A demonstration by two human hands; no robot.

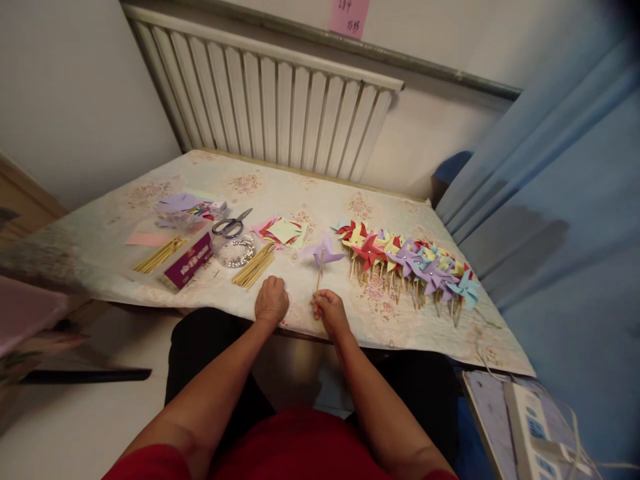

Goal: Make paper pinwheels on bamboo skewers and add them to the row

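Observation:
Between thumb and fingers, my right hand [330, 312] grips the stick of a lilac paper pinwheel [323, 255], which stands upright above the cloth. My left hand [272, 299] rests curled on the table's front edge, its fingertips turned down and hidden. Just beyond it lies a bundle of thin wooden sticks [254, 267]. Behind the sticks are a round clear dish of shiny pins [236, 251] and a pile of coloured paper pieces [283, 231]. To the right, many finished pinwheels [410, 259] in red, yellow, lilac and blue lie in overlapping rows.
Dark-handled scissors [231, 225] lie behind the dish. At left stands a clear plastic box [173, 263] with a purple label and sticks inside, lilac paper [180, 202] behind it. A radiator [280, 107] backs the table; a blue curtain [560, 167] and power strip [531, 427] are right.

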